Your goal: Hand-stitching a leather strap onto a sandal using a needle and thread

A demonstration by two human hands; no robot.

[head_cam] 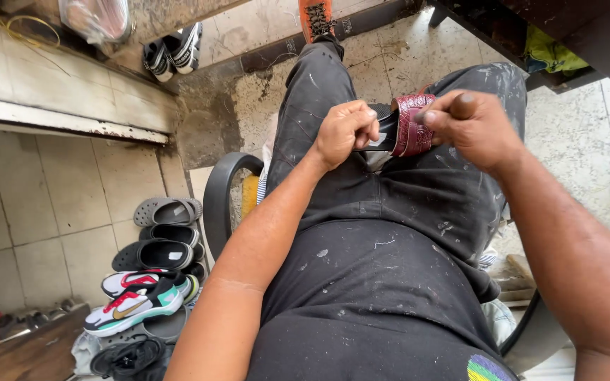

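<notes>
Gripping a black sandal (383, 134), the left hand (344, 130) is steadying it on the lap. Right hand (471, 127) is pinching its maroon patterned strap (411, 123).

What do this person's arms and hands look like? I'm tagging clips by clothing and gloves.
Both forearms are bare to the frame edge: no sleeves in view. The left hand and the right hand wear no gloves, and no rings, watch or bands show. Below them are dark trousers flecked with pale spots.
</notes>
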